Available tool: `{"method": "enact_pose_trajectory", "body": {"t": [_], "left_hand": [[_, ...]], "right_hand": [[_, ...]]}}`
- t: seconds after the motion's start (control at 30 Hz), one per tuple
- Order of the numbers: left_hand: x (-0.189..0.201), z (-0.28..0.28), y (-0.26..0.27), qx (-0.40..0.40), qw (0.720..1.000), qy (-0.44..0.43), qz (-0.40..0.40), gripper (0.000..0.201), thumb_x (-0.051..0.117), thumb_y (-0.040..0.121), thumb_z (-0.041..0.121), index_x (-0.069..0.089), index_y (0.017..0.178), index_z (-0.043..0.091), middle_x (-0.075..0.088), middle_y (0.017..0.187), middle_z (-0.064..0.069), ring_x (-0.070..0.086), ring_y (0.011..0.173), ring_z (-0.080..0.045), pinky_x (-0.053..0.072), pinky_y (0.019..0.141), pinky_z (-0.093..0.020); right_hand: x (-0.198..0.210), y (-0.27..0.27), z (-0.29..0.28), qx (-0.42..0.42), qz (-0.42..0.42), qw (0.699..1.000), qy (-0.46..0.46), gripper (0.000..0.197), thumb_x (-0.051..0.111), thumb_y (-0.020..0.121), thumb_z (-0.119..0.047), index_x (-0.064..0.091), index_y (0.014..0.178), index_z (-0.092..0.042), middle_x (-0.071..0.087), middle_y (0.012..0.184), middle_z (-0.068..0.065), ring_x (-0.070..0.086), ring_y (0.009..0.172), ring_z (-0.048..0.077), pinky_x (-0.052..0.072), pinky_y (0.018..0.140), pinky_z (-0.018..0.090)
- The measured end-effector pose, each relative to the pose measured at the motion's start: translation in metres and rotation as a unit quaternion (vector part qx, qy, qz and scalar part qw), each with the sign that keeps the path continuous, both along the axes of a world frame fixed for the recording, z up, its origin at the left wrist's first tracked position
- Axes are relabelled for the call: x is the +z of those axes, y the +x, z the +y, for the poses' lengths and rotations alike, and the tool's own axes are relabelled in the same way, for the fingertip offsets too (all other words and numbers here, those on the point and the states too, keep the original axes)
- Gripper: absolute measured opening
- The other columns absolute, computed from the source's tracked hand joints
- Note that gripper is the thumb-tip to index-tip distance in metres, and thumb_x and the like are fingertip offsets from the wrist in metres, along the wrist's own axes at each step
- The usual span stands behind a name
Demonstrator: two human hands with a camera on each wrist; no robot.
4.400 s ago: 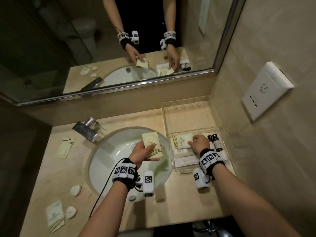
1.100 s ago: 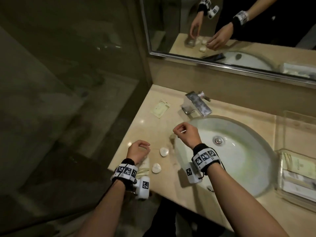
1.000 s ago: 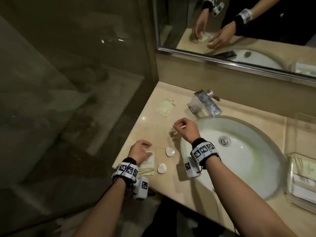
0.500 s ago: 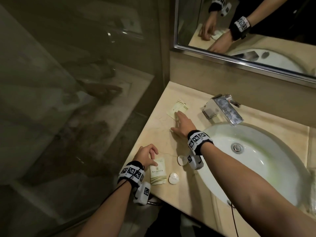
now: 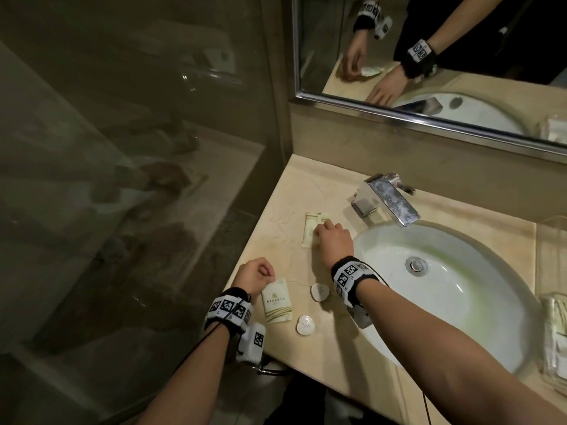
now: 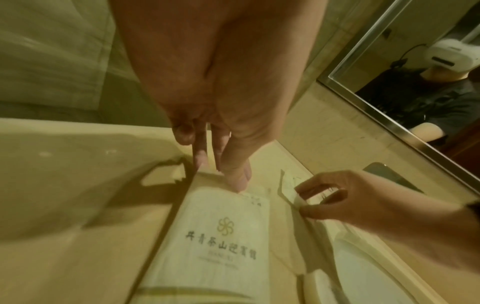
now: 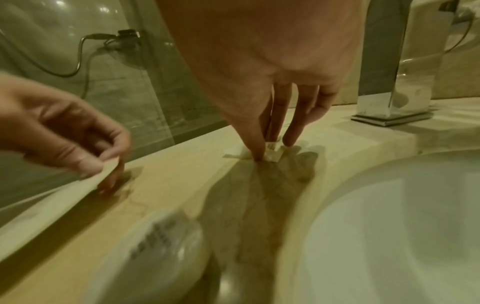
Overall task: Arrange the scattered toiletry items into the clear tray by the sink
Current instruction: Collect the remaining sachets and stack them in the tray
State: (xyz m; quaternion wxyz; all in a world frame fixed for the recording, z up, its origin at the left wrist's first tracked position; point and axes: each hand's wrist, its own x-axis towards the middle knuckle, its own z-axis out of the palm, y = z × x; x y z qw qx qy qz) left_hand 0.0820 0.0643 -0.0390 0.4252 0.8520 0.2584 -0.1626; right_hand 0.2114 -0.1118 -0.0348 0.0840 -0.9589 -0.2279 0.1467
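A cream sachet [image 5: 276, 305] with a printed logo lies at the counter's front left; my left hand [image 5: 271, 276] pinches its top edge, and the left wrist view shows the thumb and fingers [image 6: 221, 174] lifting that edge. A second, slimmer sachet [image 5: 311, 228] lies left of the tap, and my right hand [image 5: 322, 230] pinches it with curled fingers [image 7: 267, 152]. Two small round wrapped soaps [image 5: 320, 292] [image 5: 306, 325] sit between my wrists. The clear tray [image 5: 555, 332], holding packets, shows only at the far right edge.
The white basin [image 5: 445, 286] fills the counter's middle, with a chrome tap [image 5: 389, 199] behind it. A glass partition [image 5: 122, 179] stands along the counter's left end. A mirror [image 5: 429, 56] runs along the back wall. My right forearm crosses the basin's front rim.
My right hand, lying flat on the far sachet half a second ago, now has its fingers curled, pinching it. My left hand has closed on the near sachet's top edge.
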Motion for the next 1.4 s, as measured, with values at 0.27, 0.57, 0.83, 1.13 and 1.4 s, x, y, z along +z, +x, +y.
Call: {"method": "enact_pose_trajectory", "body": {"t": [0.27,0.57,0.83,1.13,1.4], "left_hand": [[0.027,-0.013,0.016,0.088,0.995,-0.042,-0.038,0.017,0.065,0.084,0.002,0.056,0.075,0.013,0.061,0.087,-0.01,0.068,0.076,-0.033,0.052,0.043,-0.028],[0.065,-0.036,0.034,0.118,0.987,-0.052,-0.099,0.011,0.066,0.085,0.002,0.06,0.088,0.01,0.059,0.094,-0.009,0.069,0.067,-0.013,0.061,0.062,-0.034],[0.1,-0.098,0.075,0.074,0.983,-0.121,-0.119,0.026,0.072,0.076,-0.006,0.067,0.099,0.006,0.066,0.101,-0.017,0.068,0.074,-0.022,0.06,0.065,-0.027],[0.141,-0.221,0.1,0.027,0.963,-0.226,-0.147,0.021,0.067,0.084,0.002,0.063,0.104,0.002,0.057,0.109,-0.012,0.066,0.094,-0.032,0.061,0.055,-0.035],[0.154,-0.324,0.115,-0.02,0.953,-0.273,-0.131,0.025,0.071,0.078,-0.004,0.062,0.101,0.001,0.058,0.113,-0.018,0.068,0.087,-0.041,0.062,0.066,-0.039]], "right_hand": [[-0.007,-0.014,-0.023,0.018,0.005,1.0,-0.018,0.035,0.054,0.084,-0.003,0.055,0.119,-0.01,0.056,0.123,0.009,0.051,0.114,0.03,0.042,0.092,0.04],[0.026,-0.006,-0.072,-0.125,0.07,0.97,0.199,0.017,0.06,0.085,-0.015,0.066,0.101,-0.014,0.064,0.099,0.005,0.061,0.091,0.025,0.05,0.08,0.034],[0.084,0.0,-0.14,-0.297,0.196,0.801,0.481,0.018,0.059,0.082,-0.007,0.058,0.073,-0.022,0.059,0.071,-0.001,0.064,0.076,0.018,0.057,0.079,0.031],[0.121,-0.012,-0.261,-0.373,0.208,0.678,0.598,0.021,0.043,0.101,-0.013,0.056,0.116,-0.007,0.067,0.101,0.006,0.066,0.086,0.012,0.057,0.067,0.022],[0.133,-0.029,-0.376,-0.416,0.145,0.665,0.603,0.027,0.052,0.1,-0.018,0.06,0.121,-0.003,0.069,0.111,0.011,0.068,0.093,0.018,0.056,0.064,0.021]]}}
